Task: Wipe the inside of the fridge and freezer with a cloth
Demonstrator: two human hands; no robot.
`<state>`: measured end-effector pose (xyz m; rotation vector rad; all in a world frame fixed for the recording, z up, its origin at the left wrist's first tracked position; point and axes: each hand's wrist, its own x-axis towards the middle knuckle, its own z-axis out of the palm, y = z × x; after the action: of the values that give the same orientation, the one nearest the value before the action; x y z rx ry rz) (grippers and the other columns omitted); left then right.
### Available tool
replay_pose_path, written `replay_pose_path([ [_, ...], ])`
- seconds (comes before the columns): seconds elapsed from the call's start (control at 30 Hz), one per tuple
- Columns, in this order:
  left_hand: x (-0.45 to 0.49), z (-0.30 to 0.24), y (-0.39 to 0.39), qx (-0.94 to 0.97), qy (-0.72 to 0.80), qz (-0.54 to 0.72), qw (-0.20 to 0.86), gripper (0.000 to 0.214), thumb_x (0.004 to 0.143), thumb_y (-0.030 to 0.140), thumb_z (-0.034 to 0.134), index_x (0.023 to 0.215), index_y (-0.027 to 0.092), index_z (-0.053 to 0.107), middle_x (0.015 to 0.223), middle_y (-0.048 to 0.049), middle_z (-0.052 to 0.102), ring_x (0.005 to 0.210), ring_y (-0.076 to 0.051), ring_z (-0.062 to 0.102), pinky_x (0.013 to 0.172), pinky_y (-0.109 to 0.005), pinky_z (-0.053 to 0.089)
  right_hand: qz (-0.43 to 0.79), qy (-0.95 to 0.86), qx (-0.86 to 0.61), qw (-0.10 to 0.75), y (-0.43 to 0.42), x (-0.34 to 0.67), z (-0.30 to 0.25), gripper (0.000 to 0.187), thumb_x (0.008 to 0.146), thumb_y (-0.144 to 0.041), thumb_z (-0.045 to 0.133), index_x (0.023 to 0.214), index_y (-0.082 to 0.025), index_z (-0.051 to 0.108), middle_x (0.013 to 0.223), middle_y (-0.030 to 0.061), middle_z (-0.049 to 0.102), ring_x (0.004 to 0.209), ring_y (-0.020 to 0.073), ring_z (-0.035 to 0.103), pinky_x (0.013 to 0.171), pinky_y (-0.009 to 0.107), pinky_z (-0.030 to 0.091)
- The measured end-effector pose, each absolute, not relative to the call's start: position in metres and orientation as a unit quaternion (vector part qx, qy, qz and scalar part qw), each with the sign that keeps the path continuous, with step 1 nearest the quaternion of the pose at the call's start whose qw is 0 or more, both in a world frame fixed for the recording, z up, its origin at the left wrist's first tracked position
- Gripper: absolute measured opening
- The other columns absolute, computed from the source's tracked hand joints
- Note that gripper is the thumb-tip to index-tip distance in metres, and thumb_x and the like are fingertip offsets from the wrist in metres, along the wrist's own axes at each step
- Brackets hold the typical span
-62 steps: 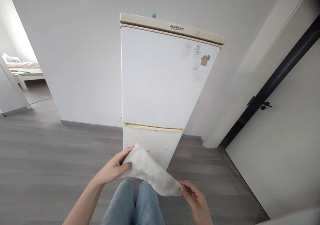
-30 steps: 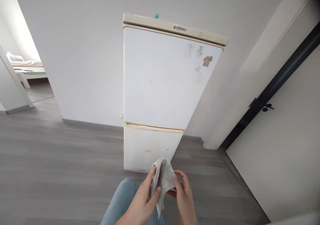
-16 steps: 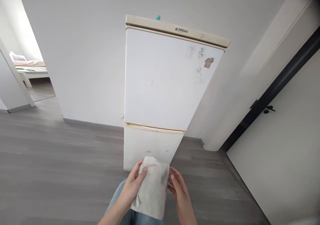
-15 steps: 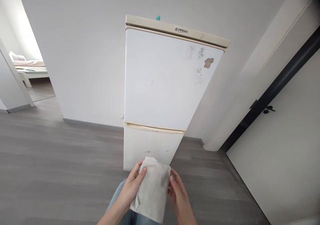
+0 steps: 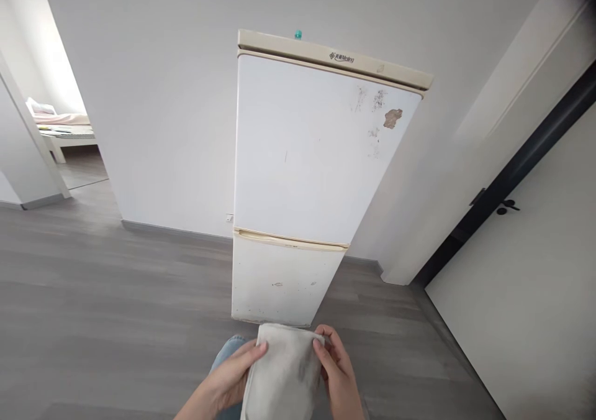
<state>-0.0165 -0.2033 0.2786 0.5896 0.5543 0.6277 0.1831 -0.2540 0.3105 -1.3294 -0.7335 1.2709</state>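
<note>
A folded, pale grey cloth (image 5: 282, 376) with a dark smudge near its right edge hangs between my hands at the bottom of the view. My left hand (image 5: 233, 370) grips its left edge, thumb on top and fingers hidden underneath. At the upper right corner, my right hand (image 5: 336, 367) pinches the cloth between thumb and fingers. Just beyond stands a two-door white fridge (image 5: 307, 165) with a cream top trim, brown stains and a peeled patch at its upper right. Both its doors are shut.
A small green bottle top (image 5: 298, 34) shows above the fridge. To the right is a white door (image 5: 526, 271) with a black handle (image 5: 507, 206). Grey wood-look floor (image 5: 139, 308) surrounds the fridge. At far left, a doorway shows a bed (image 5: 69, 128).
Both hands and the cloth have moved lower in view. My right hand now pinches the cloth's upper right corner instead of its side. The view has shifted slightly.
</note>
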Motion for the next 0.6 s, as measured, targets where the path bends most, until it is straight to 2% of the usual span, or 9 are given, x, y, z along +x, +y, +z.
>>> replay_pose_path([
  [0.13, -0.014, 0.264, -0.217, 0.254, 0.196, 0.278, 0.905, 0.049, 0.066, 0.033, 0.075, 0.109, 0.011, 0.065, 0.098, -0.0122, 0.077, 0.111, -0.031, 0.063, 0.105, -0.043, 0.042, 0.568, -0.302, -0.511, 0.57, -0.257, 0.174, 0.312, 0.039, 0.068, -0.056, 0.072, 0.083, -0.024, 0.056, 0.061, -0.0039, 0.046, 0.057, 0.0127, 0.044, 0.054, 0.022, 0.037],
  [0.23, -0.012, 0.266, -0.223, 0.212, 0.206, 0.304, 0.906, 0.04, 0.073, 0.027, 0.068, 0.11, 0.01, 0.065, 0.098, -0.0121, 0.077, 0.112, -0.03, 0.064, 0.106, -0.042, 0.042, 0.57, -0.288, -0.517, 0.57, -0.255, 0.173, 0.308, 0.038, 0.068, -0.054, 0.072, 0.086, -0.024, 0.057, 0.065, -0.0027, 0.052, 0.059, 0.0135, 0.049, 0.055, 0.022, 0.04],
  [0.3, -0.016, 0.268, -0.222, 0.173, 0.225, 0.318, 0.905, 0.039, 0.079, 0.028, 0.061, 0.112, 0.007, 0.063, 0.098, -0.0138, 0.077, 0.112, -0.029, 0.063, 0.104, -0.041, 0.044, 0.57, -0.272, -0.529, 0.567, -0.25, 0.176, 0.3, 0.041, 0.067, -0.054, 0.073, 0.092, -0.025, 0.059, 0.085, 0.0016, 0.063, 0.071, 0.0176, 0.057, 0.061, 0.025, 0.046],
  [0.4, -0.03, 0.262, -0.216, 0.095, 0.258, 0.322, 0.906, 0.051, 0.081, 0.036, 0.059, 0.119, 0.002, 0.057, 0.098, -0.0163, 0.077, 0.114, -0.03, 0.062, 0.101, -0.038, 0.047, 0.589, -0.221, -0.531, 0.567, -0.238, 0.183, 0.28, 0.048, 0.065, -0.056, 0.074, 0.1, -0.026, 0.059, 0.119, 0.0058, 0.061, 0.092, 0.0243, 0.062, 0.072, 0.032, 0.051],
  [0.5, -0.044, 0.244, -0.212, 0.018, 0.282, 0.332, 0.9, 0.065, 0.077, 0.04, 0.063, 0.127, 0.001, 0.049, 0.097, -0.0156, 0.077, 0.112, -0.031, 0.063, 0.098, -0.038, 0.05, 0.612, -0.178, -0.508, 0.58, -0.226, 0.18, 0.258, 0.048, 0.063, -0.052, 0.077, 0.098, -0.024, 0.06, 0.116, 0.0068, 0.063, 0.093, 0.0256, 0.065, 0.077, 0.036, 0.053],
  [0.6, -0.053, 0.215, -0.213, -0.017, 0.291, 0.358, 0.887, 0.079, 0.073, 0.043, 0.066, 0.137, 0.005, 0.037, 0.101, -0.014, 0.077, 0.113, -0.032, 0.062, 0.093, -0.04, 0.054, 0.65, -0.174, -0.473, 0.569, -0.209, 0.166, 0.242, 0.039, 0.066, -0.043, 0.077, 0.094, -0.022, 0.061, 0.107, 0.0071, 0.067, 0.089, 0.0234, 0.067, 0.074, 0.033, 0.052],
])
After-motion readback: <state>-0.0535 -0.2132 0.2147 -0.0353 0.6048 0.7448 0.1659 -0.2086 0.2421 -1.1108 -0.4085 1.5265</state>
